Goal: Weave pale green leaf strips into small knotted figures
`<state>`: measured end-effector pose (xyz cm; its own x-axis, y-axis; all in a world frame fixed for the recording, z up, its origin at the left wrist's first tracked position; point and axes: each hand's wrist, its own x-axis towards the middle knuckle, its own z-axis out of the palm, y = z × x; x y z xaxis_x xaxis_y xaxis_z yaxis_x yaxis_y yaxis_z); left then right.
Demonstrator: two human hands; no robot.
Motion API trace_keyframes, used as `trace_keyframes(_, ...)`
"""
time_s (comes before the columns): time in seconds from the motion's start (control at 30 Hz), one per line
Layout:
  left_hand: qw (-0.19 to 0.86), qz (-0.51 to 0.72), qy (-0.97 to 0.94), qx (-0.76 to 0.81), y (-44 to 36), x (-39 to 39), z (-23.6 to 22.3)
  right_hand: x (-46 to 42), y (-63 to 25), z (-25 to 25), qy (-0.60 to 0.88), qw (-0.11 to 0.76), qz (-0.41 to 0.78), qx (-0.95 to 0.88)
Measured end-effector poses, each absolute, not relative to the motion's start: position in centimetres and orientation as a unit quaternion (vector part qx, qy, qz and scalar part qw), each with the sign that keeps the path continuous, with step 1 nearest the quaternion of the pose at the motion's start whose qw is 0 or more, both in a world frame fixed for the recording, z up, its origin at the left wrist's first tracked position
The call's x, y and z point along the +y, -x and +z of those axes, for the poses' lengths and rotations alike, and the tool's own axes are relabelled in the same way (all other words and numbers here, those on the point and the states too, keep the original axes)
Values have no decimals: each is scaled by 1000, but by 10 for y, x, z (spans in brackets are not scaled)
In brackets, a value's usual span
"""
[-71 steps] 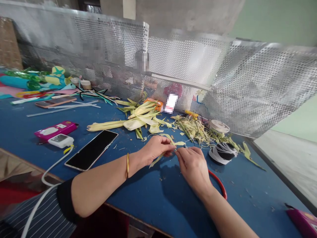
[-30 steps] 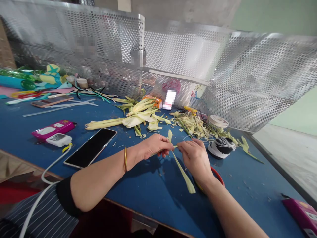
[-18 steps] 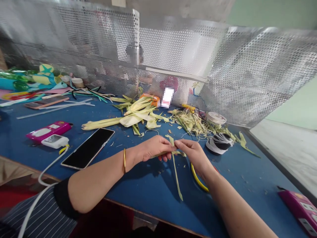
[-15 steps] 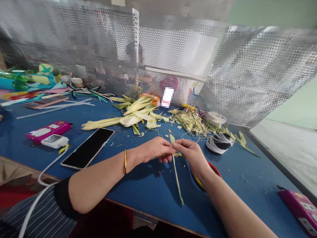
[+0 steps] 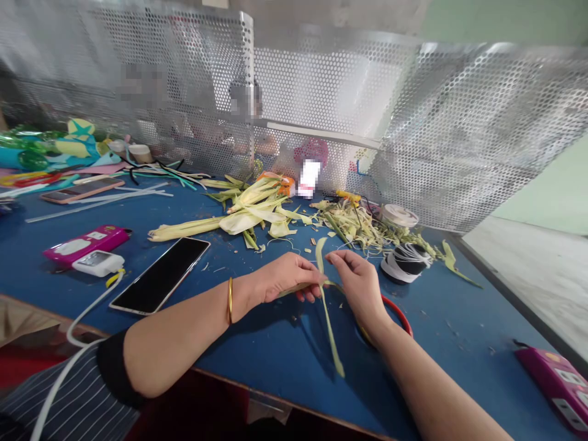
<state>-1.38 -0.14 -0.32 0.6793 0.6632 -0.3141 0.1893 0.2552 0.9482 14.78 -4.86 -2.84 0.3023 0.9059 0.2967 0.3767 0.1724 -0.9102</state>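
My left hand (image 5: 294,278) is closed in a pinch on pale green corn husk strips (image 5: 329,331) that cross at its fingertips. One strip hangs down towards the table's front edge, its short upper end standing above the fingers. Another runs sideways, from under my left palm towards my right hand (image 5: 356,285). My right hand is just right of the crossing, thumb and forefinger pinched together; whether anything thin is between them I cannot make out. Under my right wrist lies a curved red and yellow object (image 5: 399,313), partly hidden.
Corn husks (image 5: 250,214) and a heap of shredded husk (image 5: 353,223) lie behind my hands. A spool of white cord (image 5: 405,263) stands at right. Left are a black-screened phone (image 5: 160,275) and a magenta device (image 5: 87,245). A perforated metal screen (image 5: 321,86) borders the table (image 5: 257,349).
My right thumb and forefinger have come away from the crossing and moved slightly up and right. My left hand keeps its pinch on the husk strips.
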Motion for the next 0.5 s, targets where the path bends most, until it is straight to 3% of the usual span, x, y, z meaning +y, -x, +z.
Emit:
trace_keyframes(0.13, 740, 230, -511, 373, 16, 4, -1, -60, -150, -15, 554, 496, -19, -668)
trace_keyframes(0.23, 750, 281, -474, 366, 17, 7, -1, -67, -144, -11, 443, 378, -162, -797)
trace_keyframes(0.37, 744, 309, -462, 371, 17, 8, -2, -68, -136, -18, 381, 221, -223, -870)
trace_keyframes(0.5, 742, 327, -443, 382, 15, 6, -5, -63, -134, -27, 394, 198, -240, -865)
